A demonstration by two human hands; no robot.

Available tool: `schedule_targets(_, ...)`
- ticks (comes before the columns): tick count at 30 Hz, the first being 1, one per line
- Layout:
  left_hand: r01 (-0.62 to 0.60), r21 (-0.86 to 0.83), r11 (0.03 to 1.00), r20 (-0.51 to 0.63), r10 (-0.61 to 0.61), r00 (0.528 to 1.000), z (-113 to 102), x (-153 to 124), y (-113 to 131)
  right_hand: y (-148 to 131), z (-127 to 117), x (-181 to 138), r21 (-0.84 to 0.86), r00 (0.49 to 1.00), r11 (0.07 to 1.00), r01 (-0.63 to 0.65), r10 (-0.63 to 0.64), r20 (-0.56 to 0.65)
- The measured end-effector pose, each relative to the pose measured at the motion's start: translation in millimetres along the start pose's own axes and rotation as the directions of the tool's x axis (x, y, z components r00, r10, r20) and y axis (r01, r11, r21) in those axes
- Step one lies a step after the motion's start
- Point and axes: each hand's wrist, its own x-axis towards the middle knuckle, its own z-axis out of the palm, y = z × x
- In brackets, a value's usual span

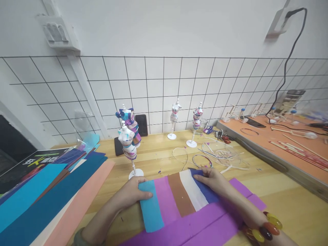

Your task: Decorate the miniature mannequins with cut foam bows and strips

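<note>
Head view shows 2 bare hands near the front of the wooden desk (159, 153), holding a striped panel (174, 198) between them. The left hand (130, 194) has its fingers closed on the panel's turquoise end, thumb flat on top. The right hand (215, 181) pinches the upper edge at the dark blue end, thumb and fingers close together. From left to right the panel's 5 bands run turquoise, pinkish purple, brown, cream and dark blue. Its lower edge overlaps long purple strips (197, 234), which slant across the desk and pass under the right forearm; whether the panel rests on them I cannot tell. A beaded bracelet (263, 230) circles the right wrist. Just beyond the left hand stands a white mannequin (126, 140), with a dressed mannequin (132, 118) close behind it, and 2 slim mannequins (175, 112) stand farther right. Looped cords (202, 160) lie beyond the right hand, while coloured sheets (51, 198) fan out at the far left
</note>
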Motion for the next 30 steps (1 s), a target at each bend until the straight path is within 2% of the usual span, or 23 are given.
schedule_targets(11,-0.042,0.057,0.997,-0.017,0.043,0.999,2.3,0.3,3.6,1.7,-1.9,1.7,-0.008,0.999,1.0,-0.013,0.013,-0.029)
schedule_targets(16,-0.055,0.031,0.998,-0.032,0.056,0.998,2.6,0.4,4.1,1.6,-1.1,1.0,0.029,0.999,0.999,-0.018,0.019,-0.049)
schedule_targets(21,-0.045,-0.035,0.998,-0.094,0.042,0.995,1.7,3.0,-2.0,9.5,-2.3,3.9,0.129,0.998,0.992,0.015,-0.006,-0.065)
schedule_targets(24,-0.077,-0.054,0.996,-0.112,0.07,0.991,2.6,3.7,-2.4,16.6,-6.4,9.3,0.083,0.993,0.993,0.079,-0.071,-0.089)
schedule_targets(27,-0.092,-0.027,0.995,-0.155,0.086,0.984,5.2,3.6,-1.6,18.3,-7.7,11.8,-0.076,0.948,0.979,0.191,-0.205,-0.244)
schedule_targets(29,-0.092,-0.002,0.996,-0.154,0.09,0.984,7.0,3.8,-2.7,14.2,-1.4,7.3,-0.213,0.878,0.938,0.274,-0.335,-0.342)
schedule_targets(30,-0.092,0.005,0.996,-0.144,0.092,0.985,7.7,4.1,-3.9,10.8,4.7,3.0,-0.265,0.848,0.911,0.315,-0.395,-0.352)
